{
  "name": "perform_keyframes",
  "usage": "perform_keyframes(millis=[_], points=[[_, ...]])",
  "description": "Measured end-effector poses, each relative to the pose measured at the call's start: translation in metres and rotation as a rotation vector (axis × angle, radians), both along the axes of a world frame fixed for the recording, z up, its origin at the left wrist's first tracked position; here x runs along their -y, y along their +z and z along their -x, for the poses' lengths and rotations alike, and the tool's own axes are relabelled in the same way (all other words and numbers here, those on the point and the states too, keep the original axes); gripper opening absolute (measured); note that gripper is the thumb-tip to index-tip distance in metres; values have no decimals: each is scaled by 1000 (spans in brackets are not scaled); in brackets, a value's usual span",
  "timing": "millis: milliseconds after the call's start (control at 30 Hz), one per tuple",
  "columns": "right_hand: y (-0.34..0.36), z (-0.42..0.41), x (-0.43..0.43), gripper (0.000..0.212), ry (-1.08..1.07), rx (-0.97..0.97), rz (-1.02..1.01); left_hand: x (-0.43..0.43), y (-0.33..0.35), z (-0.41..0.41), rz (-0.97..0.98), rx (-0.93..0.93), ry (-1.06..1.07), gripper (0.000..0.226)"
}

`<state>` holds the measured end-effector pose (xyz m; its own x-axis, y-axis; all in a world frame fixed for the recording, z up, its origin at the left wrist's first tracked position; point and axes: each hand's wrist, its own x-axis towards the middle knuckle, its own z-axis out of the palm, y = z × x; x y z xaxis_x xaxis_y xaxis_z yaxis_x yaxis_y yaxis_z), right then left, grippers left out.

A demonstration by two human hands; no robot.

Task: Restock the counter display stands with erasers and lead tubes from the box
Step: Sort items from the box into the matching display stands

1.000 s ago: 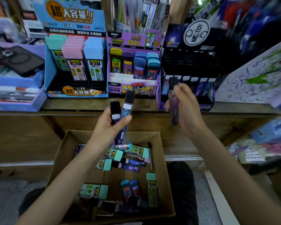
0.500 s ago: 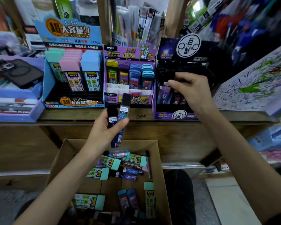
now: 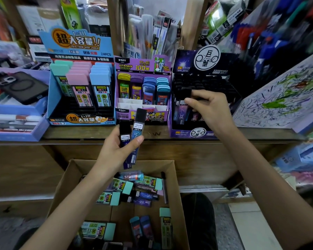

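Note:
My left hand (image 3: 114, 150) grips two dark blue lead tubes (image 3: 136, 134) with black caps, upright above the cardboard box (image 3: 177, 179). My right hand (image 3: 212, 110) reaches into the black-and-purple display stand (image 3: 188, 133) on the counter. It pinches the black cap of a lead tube (image 3: 185, 92) standing in the stand's front rows. More lead tubes and teal-capped packs (image 3: 126, 186) lie loose in the box.
A blue stand (image 3: 76, 44) with pastel-capped lead cases and a purple stand (image 3: 143, 65) with coloured cases sit left of the black one. A phone (image 3: 23, 87) lies in a tray at far left. A scribbled board (image 3: 282, 98) leans at the right.
My right hand has carried its lead tube from in front of the counter up into the black stand. My left hand has kept its two tubes over the box.

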<state>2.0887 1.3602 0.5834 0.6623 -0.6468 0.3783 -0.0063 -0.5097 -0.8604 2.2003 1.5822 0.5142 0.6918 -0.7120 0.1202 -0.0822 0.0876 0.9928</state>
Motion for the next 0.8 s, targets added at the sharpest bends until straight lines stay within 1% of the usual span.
perform_keyframes(millis=[133, 200, 333, 500, 567, 600, 667, 733, 800], points=[[-8, 0, -4, 24, -18, -23, -3, 1, -1, 1, 5, -14, -7, 52], [-14, -2, -8, 21, -64, -49, 8, 2, -2, 3, 3, -20, -10, 50], [-11, -4, -12, 15, -199, -142, 180, 5, -2, 7, -1, -15, -17, 45], [2, 1, -18, 28, -240, -368, 322, 10, 5, 12, 33, -4, -31, 46], [6, 9, -22, 33, -240, -397, 376, 14, 10, 15, 41, 9, -50, 44], [7, 13, -25, 33, -203, -382, 373, 16, 13, 17, 46, 16, -61, 44], [4, 22, -35, 30, -81, -327, 286, 22, 16, 20, 56, 30, -83, 45], [-3, 27, -49, 23, 36, -248, 101, 29, 18, 25, 61, 33, -107, 46], [-10, 28, -61, 15, 116, -146, -101, 36, 19, 31, 59, 39, -131, 41]])
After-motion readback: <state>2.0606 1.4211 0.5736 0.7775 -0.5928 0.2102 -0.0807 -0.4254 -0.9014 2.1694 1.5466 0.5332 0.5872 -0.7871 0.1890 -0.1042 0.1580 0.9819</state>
